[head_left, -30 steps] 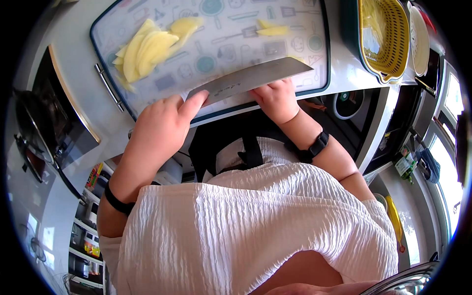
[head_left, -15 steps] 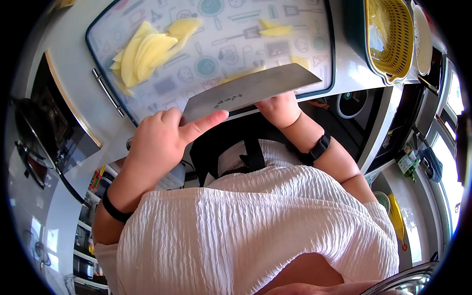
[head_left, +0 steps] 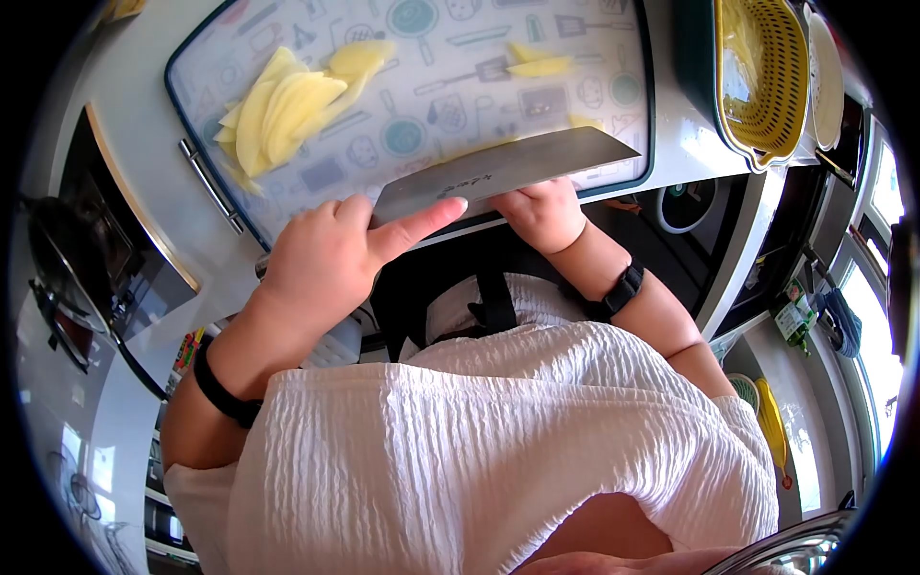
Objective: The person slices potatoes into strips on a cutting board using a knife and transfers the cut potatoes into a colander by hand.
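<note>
My left hand (head_left: 321, 257) is closed round the handle end of a wide cleaver (head_left: 503, 172), one finger stretched along the blade. The blade is over the near edge of a patterned cutting board (head_left: 316, 172). Behind it, my right hand (head_left: 543, 213) is closed near the board's edge, its fingertips hidden by the blade. Pale yellow slices (head_left: 470, 150) show just beyond the blade. A fanned pile of slices (head_left: 278, 115) lies at the board's left, and a few more slices (head_left: 540, 65) lie toward its upper right.
A yellow colander (head_left: 770, 86) in a dark basin stands right of the board. At the far left is a black pan (head_left: 62, 254) by the stove. A metal handle (head_left: 211, 187) is attached to the board's left edge. A drawer or cabinet opening is below the counter.
My left hand and the cleaver have shifted a little to the right. The blade now covers more of the slices behind it. My right hand has hardly moved.
</note>
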`<move>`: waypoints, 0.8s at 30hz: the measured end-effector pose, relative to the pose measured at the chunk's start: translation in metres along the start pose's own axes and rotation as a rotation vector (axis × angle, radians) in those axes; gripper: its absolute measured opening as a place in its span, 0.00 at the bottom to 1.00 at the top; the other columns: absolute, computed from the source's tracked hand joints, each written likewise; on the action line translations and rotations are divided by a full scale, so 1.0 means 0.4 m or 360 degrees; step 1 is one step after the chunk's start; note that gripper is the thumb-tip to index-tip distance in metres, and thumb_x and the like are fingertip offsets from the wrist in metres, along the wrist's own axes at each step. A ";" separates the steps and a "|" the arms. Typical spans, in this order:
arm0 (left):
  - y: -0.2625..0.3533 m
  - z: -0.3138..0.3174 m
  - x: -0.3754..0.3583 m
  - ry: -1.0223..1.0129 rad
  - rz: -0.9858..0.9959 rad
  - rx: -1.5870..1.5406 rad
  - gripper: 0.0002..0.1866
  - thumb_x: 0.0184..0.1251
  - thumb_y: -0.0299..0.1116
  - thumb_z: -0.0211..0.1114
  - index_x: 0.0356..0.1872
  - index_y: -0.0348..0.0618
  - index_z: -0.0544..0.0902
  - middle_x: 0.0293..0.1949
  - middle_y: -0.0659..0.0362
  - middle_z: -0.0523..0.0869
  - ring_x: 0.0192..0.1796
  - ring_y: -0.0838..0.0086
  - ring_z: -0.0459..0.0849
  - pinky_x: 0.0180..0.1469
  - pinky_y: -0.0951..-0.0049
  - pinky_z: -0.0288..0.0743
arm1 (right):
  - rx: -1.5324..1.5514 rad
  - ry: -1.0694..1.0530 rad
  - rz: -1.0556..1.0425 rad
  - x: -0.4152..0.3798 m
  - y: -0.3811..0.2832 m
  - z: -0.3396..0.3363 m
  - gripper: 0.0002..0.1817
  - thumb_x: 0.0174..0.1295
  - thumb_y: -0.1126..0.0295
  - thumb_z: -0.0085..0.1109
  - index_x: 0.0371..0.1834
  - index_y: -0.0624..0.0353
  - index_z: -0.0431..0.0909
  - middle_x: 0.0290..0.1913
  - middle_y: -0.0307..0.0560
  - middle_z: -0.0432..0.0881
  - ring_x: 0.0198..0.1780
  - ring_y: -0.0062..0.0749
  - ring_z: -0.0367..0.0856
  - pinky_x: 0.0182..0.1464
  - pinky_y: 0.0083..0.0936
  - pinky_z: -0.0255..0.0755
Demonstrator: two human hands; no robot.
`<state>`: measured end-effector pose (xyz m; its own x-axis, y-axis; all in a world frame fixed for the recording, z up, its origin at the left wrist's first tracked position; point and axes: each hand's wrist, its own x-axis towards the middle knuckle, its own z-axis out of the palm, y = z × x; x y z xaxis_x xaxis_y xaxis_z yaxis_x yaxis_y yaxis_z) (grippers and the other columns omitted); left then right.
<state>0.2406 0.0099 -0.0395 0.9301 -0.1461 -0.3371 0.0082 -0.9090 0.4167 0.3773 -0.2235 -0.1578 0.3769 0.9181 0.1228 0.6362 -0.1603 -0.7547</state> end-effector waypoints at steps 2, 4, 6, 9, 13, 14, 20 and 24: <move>-0.006 -0.002 -0.009 -0.0028 -0.0001 -0.0046 0.31 0.61 0.24 0.61 0.63 0.71 0.78 0.27 0.58 0.71 0.27 0.61 0.76 0.29 0.64 0.71 | -0.0036 0.0026 0.0055 -0.006 0.002 0.005 0.09 0.51 0.74 0.64 0.36 0.57 0.84 0.42 0.46 0.83 0.45 0.48 0.81 0.47 0.39 0.76; -0.004 -0.009 -0.041 -0.0058 -0.0006 -0.0020 0.30 0.61 0.24 0.61 0.63 0.70 0.78 0.28 0.58 0.71 0.28 0.62 0.75 0.30 0.64 0.71 | -0.0042 0.0074 0.0244 -0.011 -0.005 0.019 0.09 0.50 0.74 0.64 0.36 0.56 0.84 0.42 0.45 0.83 0.45 0.46 0.81 0.48 0.38 0.76; -0.004 -0.008 -0.069 -0.0009 0.0001 0.0032 0.33 0.63 0.26 0.59 0.67 0.75 0.73 0.26 0.59 0.67 0.24 0.65 0.73 0.26 0.67 0.70 | -0.0055 0.0089 0.0251 -0.011 -0.007 0.015 0.09 0.49 0.74 0.65 0.36 0.56 0.84 0.42 0.45 0.84 0.45 0.45 0.82 0.48 0.38 0.76; -0.004 -0.012 -0.081 -0.0011 -0.0020 0.0068 0.35 0.63 0.26 0.58 0.69 0.78 0.71 0.25 0.60 0.65 0.23 0.67 0.71 0.24 0.69 0.69 | -0.0022 0.0102 0.0208 -0.017 0.000 0.019 0.09 0.49 0.73 0.65 0.36 0.55 0.84 0.41 0.44 0.84 0.45 0.45 0.82 0.48 0.38 0.76; 0.001 -0.010 -0.064 0.0013 -0.0023 0.0072 0.35 0.62 0.25 0.59 0.68 0.77 0.72 0.25 0.60 0.66 0.23 0.67 0.71 0.24 0.69 0.70 | -0.0014 0.0094 0.0144 -0.022 0.006 0.019 0.09 0.49 0.72 0.66 0.35 0.54 0.84 0.41 0.42 0.84 0.44 0.45 0.82 0.47 0.38 0.76; 0.001 -0.003 -0.057 0.0041 -0.0013 0.0084 0.34 0.62 0.25 0.59 0.68 0.78 0.72 0.26 0.60 0.66 0.23 0.67 0.71 0.24 0.69 0.70 | -0.0035 0.0084 0.0110 -0.023 0.006 0.018 0.09 0.49 0.72 0.66 0.35 0.54 0.84 0.41 0.42 0.83 0.44 0.45 0.81 0.48 0.38 0.76; -0.031 0.040 -0.058 0.0151 -0.0006 -0.0068 0.33 0.64 0.26 0.59 0.67 0.79 0.73 0.26 0.60 0.68 0.23 0.66 0.72 0.24 0.67 0.70 | -0.0121 0.0063 0.0023 -0.015 0.004 0.011 0.11 0.48 0.72 0.66 0.37 0.55 0.84 0.43 0.44 0.83 0.46 0.46 0.80 0.49 0.39 0.75; -0.019 0.018 -0.098 -0.0010 -0.0046 -0.0079 0.32 0.65 0.26 0.58 0.66 0.78 0.74 0.26 0.60 0.67 0.24 0.66 0.71 0.26 0.67 0.69 | -0.0136 0.0119 0.0163 -0.014 -0.004 0.015 0.11 0.48 0.73 0.65 0.37 0.56 0.84 0.43 0.47 0.82 0.46 0.49 0.79 0.49 0.40 0.75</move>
<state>0.2015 0.0199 -0.0357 0.9269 -0.1228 -0.3546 0.0532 -0.8924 0.4481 0.3701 -0.2264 -0.1609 0.4900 0.8662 0.0982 0.6456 -0.2849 -0.7086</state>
